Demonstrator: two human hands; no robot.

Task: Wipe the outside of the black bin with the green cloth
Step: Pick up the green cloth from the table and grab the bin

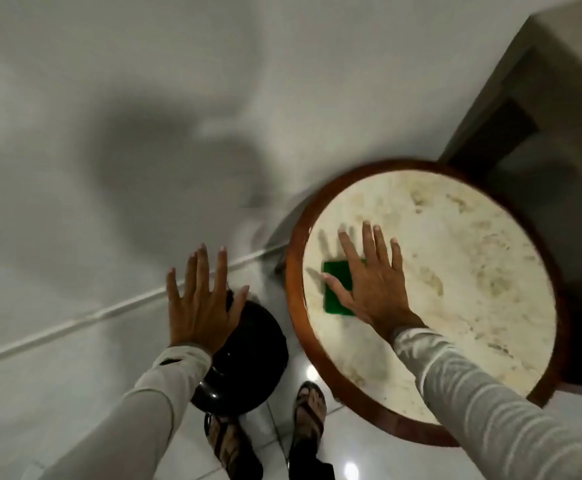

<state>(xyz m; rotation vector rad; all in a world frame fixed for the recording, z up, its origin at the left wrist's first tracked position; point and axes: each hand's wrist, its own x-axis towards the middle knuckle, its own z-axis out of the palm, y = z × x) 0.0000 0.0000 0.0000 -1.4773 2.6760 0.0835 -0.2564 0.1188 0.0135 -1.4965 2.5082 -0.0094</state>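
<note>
The black bin [248,355] stands on the floor by the wall, glossy and round, seen from above. My left hand [198,303] hovers over its far left side with fingers spread, holding nothing. The green cloth [336,287] lies flat on the round table [456,289], near its left edge. My right hand [372,282] is spread above the cloth and covers its right part; whether the palm touches the cloth is unclear.
The round table has a pale marbled top and a brown wooden rim [291,289], right of the bin. A white wall [109,133] rises straight ahead. My sandalled feet [308,410] stand on white tiles. A dark doorway or cabinet [511,133] sits at the far right.
</note>
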